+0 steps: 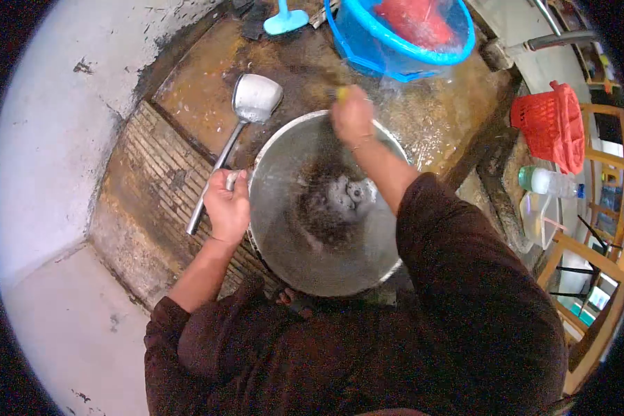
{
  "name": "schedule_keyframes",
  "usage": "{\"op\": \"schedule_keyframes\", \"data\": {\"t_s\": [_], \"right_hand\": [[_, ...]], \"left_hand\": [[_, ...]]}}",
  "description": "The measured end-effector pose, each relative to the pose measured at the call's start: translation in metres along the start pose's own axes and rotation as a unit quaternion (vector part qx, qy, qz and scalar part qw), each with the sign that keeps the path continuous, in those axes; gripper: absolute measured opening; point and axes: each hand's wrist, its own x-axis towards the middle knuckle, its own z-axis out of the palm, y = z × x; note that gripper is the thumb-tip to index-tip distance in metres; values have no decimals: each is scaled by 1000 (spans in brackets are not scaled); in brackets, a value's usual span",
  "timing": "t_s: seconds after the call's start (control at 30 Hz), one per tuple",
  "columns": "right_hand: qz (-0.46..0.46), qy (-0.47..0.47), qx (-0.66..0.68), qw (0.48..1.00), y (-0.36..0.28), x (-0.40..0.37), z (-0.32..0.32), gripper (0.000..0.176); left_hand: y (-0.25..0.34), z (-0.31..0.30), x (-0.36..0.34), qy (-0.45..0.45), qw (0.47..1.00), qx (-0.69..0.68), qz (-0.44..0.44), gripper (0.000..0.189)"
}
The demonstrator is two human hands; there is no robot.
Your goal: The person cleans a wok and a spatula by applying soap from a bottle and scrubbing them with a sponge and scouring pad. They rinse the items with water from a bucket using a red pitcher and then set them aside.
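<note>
A large round metal pot (277, 243) stands in front of me, with a dark patch and whitish foam at its bottom. My left hand (230, 208) is closed on the pot's handle at the left rim. Over the far rim, my right hand (352, 116) is closed on something yellowish that is blurred and mostly hidden in the fist. A metal ladle (258, 97) with a long handle lies on the wet floor left of the pot, its handle passing beside my left hand.
A blue tub (357, 52) holding something red under water stands beyond the pot. A light blue plastic tool (286, 22) lies at the back wall. At the right are a red basket (549, 128), a plastic bottle (551, 183) and wooden furniture (589, 256). Ridged concrete (166, 166) lies left.
</note>
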Motion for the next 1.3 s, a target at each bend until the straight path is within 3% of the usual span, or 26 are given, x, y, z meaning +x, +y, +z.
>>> {"op": "schedule_keyframes", "data": {"t_s": [0.07,0.1,0.13,0.23,0.27,0.33,0.37,0.43,0.47,0.5,0.53,0.57,0.6,0.67,0.73,0.83,0.9,0.93,0.97,1.0,1.07,1.13,1.17,1.23,1.27,1.3], "right_hand": [[-77,2,-38,996,-65,-8,-1,17],[-27,-110,27,993,-105,-11,1,15],[-128,-154,75,977,-133,-26,-5,13],[-160,-80,110,978,-100,-24,10,14],[-141,-27,85,986,-69,-20,13,15],[-25,-30,33,999,9,-15,4,12],[-6,2,31,999,10,-15,1,11],[40,59,23,997,11,-25,-7,9],[45,19,23,999,-5,-26,7,10],[6,44,30,999,-38,-24,12,14],[-8,-4,87,996,-76,-27,5,16],[-43,-117,83,989,-104,-30,2,18],[-146,-93,106,979,-101,-39,18,19],[-132,-47,140,980,-55,-36,30,19],[8,-28,101,994,-13,-26,-3,12],[50,76,71,993,11,-22,-4,11],[18,-27,9,999,-22,-22,-2,21],[-25,-14,23,999,-56,-26,3,20],[-7,-80,71,994,-88,-33,18,14],[-74,-147,100,981,-110,-41,17,9],[-152,-45,87,983,-78,-43,45,10],[-227,48,-217,948,5,-31,38,11],[19,5,83,996,24,-35,-9,10],[243,1,321,915,57,-37,-28,8],[225,38,275,934,99,-41,17,8],[98,68,143,982,80,-42,16,10]], "left_hand": [[13,0,3,-2,999,27,18,13],[18,1,4,-1,999,29,20,13],[20,2,4,1,999,32,20,13],[-18,1,0,-3,1000,9,27,14],[-21,-1,-3,-1,1000,7,21,14],[-21,-1,-7,-1,1000,-3,17,14],[-12,-3,-8,-10,1000,0,-27,13],[-3,1,-4,-9,1000,24,-1,13],[1,1,-4,-7,999,39,13,13],[9,6,-4,10,999,3,46,12],[11,5,-3,7,999,15,43,12],[13,4,-2,3,999,26,39,12],[13,4,-2,-3,999,37,33,12],[-8,8,-3,-6,1000,4,29,11],[-14,8,-4,-4,1000,-5,28,11],[-3,12,-3,4,999,13,41,11],[2,12,-2,16,997,32,61,12],[0,12,0,13,998,21,60,12],[-6,12,0,9,998,10,55,12],[-11,11,-4,5,999,-1,46,12],[-8,8,-7,3,1000,8,14,13],[-20,4,-10,-4,1000,24,0,13],[-19,1,-8,6,999,31,8,13],[-12,7,-5,18,999,31,21,14],[-6,10,-7,21,999,33,25,14],[7,10,-4,-3,999,16,37,14]]}}
